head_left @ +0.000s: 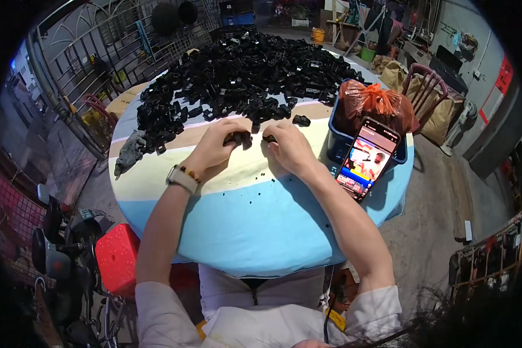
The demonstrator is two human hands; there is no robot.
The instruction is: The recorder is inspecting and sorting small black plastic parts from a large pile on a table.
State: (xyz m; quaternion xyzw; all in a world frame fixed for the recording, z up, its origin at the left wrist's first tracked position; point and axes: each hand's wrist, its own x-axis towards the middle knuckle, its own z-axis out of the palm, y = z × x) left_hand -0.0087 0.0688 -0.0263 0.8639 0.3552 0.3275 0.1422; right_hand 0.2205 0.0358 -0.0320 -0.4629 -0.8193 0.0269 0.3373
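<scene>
My left hand [219,145] is closed around small black plastic parts [245,140] that show at its fingertips. Just to the right, my right hand [289,146] pinches another small black piece [269,138], mostly covered by the fingers. A small gap separates the two hands over the striped tablecloth [226,226]. Beyond them spreads a large heap of black plastic parts [243,75], with a few loose ones near my fingers. Tiny black bits [258,180] lie scattered on the cloth in front of my hands.
On the right, a blue basket [334,145] holds a tied red plastic bag [377,104], and a lit phone [368,158] leans against it. A grey cloth or glove [131,152] lies at the table's left edge. Below left stands a red stool [117,259].
</scene>
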